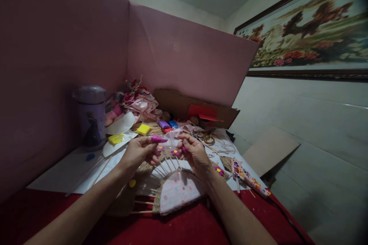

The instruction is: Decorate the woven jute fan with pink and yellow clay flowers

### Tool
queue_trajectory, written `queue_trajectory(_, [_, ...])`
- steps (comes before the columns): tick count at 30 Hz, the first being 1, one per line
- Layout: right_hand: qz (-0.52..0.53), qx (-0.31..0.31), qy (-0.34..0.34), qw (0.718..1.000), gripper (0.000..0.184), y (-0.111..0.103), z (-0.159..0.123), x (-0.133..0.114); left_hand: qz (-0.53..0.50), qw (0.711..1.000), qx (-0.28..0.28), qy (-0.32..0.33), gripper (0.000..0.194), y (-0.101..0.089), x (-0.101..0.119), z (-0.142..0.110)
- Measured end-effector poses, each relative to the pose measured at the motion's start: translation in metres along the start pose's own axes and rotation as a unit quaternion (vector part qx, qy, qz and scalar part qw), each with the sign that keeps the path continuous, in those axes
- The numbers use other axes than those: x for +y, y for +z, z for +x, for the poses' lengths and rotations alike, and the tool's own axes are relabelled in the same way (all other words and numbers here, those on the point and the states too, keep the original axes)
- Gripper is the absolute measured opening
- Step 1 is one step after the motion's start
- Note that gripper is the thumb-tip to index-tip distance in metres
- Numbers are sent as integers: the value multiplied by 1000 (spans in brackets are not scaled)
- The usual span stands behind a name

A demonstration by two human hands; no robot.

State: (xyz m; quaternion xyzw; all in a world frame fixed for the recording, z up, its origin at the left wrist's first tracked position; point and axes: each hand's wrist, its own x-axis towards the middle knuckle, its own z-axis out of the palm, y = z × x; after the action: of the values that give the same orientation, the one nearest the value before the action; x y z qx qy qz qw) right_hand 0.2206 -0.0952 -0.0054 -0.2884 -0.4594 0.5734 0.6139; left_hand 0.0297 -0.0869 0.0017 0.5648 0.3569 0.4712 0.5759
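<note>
My left hand (pixel 140 152) pinches a clear packet of magenta modelling clay (pixel 158 138) above the table. Close by on the right, my right hand (pixel 195 156) has its fingers closed on a small piece of magenta clay (pixel 184 149). Below both hands lies a fan-shaped woven piece (pixel 181 193) with a pale dotted fabric centre, thin sticks radiating from it and a twine border. A magenta clay flower with a yellow middle (pixel 175 152) sits on its upper rim. One yellow clay dot (pixel 132 183) shows on the left side of the woven border.
A lilac tumbler (pixel 91 118) stands at the left. Behind the hands are yellow clay (pixel 143 129), purple clay (pixel 164 124) and blue clay (pixel 173 124) packets. Scissors (pixel 209 136) and a floral-wrapped glue gun (pixel 248 178) lie right. Pink panels (pixel 184 57) enclose the back and left.
</note>
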Motion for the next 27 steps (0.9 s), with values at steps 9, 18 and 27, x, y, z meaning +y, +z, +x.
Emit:
queue_trajectory(9, [-110, 73, -8, 991, 47, 4, -5, -5, -1, 1000, -4, -11, 44, 2, 1, 0])
queue_trajectory(18, [-346, 22, -118, 931, 26, 12, -9, 8, -4, 1000, -13, 1, 39, 7, -3, -3])
queue_trajectory(27, [-420, -52, -139, 896, 18, 18, -17, -4, 147, 976, 84, 139, 48, 3, 4, 1])
